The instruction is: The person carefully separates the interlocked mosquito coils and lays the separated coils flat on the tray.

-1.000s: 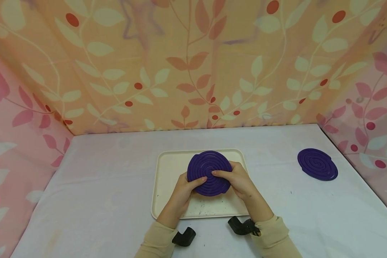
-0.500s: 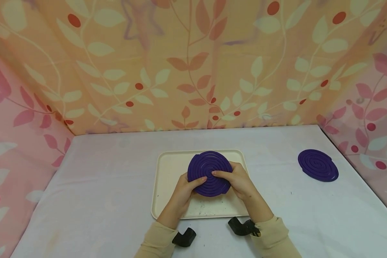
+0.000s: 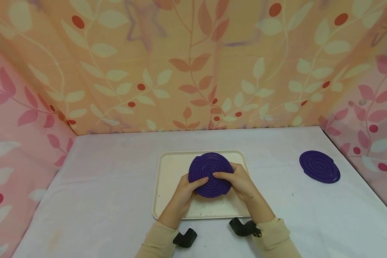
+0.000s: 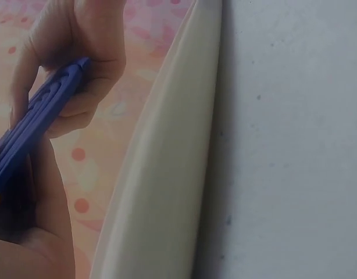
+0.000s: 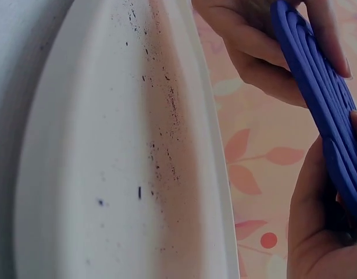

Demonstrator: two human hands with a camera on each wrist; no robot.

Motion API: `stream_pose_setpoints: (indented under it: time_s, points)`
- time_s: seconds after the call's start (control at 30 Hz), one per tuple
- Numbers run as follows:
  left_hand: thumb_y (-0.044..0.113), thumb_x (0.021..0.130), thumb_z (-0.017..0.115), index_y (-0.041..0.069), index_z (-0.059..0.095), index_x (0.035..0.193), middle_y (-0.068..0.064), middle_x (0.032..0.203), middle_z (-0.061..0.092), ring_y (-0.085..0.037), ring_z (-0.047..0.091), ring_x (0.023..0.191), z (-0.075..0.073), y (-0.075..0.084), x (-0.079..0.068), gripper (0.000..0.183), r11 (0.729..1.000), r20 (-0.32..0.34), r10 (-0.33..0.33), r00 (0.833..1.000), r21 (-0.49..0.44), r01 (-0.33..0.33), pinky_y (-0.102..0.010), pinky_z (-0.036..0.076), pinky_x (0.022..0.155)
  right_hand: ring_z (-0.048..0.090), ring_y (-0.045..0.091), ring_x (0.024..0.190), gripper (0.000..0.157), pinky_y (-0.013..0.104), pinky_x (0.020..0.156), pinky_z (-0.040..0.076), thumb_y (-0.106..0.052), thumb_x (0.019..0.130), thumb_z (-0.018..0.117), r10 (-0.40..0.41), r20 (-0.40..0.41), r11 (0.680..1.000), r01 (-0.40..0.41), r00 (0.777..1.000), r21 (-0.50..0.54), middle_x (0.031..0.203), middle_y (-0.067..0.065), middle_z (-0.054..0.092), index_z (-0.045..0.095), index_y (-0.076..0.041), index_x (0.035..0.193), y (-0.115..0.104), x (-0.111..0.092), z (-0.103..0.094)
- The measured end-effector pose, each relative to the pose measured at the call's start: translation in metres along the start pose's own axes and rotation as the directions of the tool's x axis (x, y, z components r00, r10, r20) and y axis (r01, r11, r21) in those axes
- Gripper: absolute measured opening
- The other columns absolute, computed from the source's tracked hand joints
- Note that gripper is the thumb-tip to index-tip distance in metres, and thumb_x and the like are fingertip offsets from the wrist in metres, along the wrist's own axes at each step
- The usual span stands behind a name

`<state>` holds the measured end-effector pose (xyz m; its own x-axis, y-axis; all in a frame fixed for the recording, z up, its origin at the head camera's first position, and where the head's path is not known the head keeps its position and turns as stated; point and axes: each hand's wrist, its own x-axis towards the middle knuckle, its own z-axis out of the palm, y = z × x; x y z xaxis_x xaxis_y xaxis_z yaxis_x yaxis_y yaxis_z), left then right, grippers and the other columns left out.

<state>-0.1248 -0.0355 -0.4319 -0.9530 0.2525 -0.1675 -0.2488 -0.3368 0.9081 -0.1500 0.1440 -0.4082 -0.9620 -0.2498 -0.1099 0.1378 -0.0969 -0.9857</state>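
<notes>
In the head view, both hands hold a round purple trivet (image 3: pixel 209 163) with raised spiral rings, tilted up above a cream tray (image 3: pixel 171 161). My left hand (image 3: pixel 184 188) grips its lower left edge, thumb across the front. On the right edge, my right hand (image 3: pixel 240 179) grips it with its thumb near the centre. The fingers behind the trivet are mostly hidden in the head view. Both wrist views show the trivet (image 4: pixel 47 110) edge-on, thick and ridged, pinched between thumbs and fingers. A second purple spiral trivet (image 3: pixel 320 167) lies flat on the white table (image 3: pixel 109 186) at the right.
Small dark specks (image 5: pixel 170 104) are scattered over the tray's surface. Black angled pieces (image 3: pixel 185 238) sit at both wrists by the beige sleeves. Leaf-patterned cloth (image 3: pixel 116 64) rises behind the table, with pink cloth at both sides.
The whole head view shifts slightly right and down. The hands keep the same hold on the trivet, and nothing on the table moves.
</notes>
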Motion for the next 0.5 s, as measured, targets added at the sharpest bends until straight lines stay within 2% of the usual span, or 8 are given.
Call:
stream_pose_setpoints:
  time_s: [0.23,0.5]
  points:
    - [0.006,0.085,0.065,-0.01,0.048,0.125,-0.008,0.105,0.065,-0.014,0.063,0.092,-0.0014,-0.0017,-0.0016,0.046,1.0,-0.014,-0.002,1.0,-0.008,0.001,-0.025,0.052,0.079,0.063,0.018,0.092,0.039,0.03,0.08,0.054,0.006,0.077,0.066,0.011,-0.021,1.0,-0.011,1.0,0.024,0.101,0.012,0.066,0.055,0.017,0.114,0.0045,0.0002,0.003]
    - [0.007,0.084,0.066,-0.008,0.045,0.13,-0.009,0.109,0.063,-0.014,0.063,0.093,0.0001,-0.0002,0.0002,0.053,1.0,-0.028,0.025,0.999,0.001,-0.025,-0.026,0.053,0.08,0.064,0.019,0.092,0.031,0.03,0.079,0.055,0.007,0.081,0.064,0.014,-0.038,0.996,-0.011,0.999,0.087,0.1,0.01,0.067,0.058,0.013,0.111,0.0023,-0.0004,0.0035]
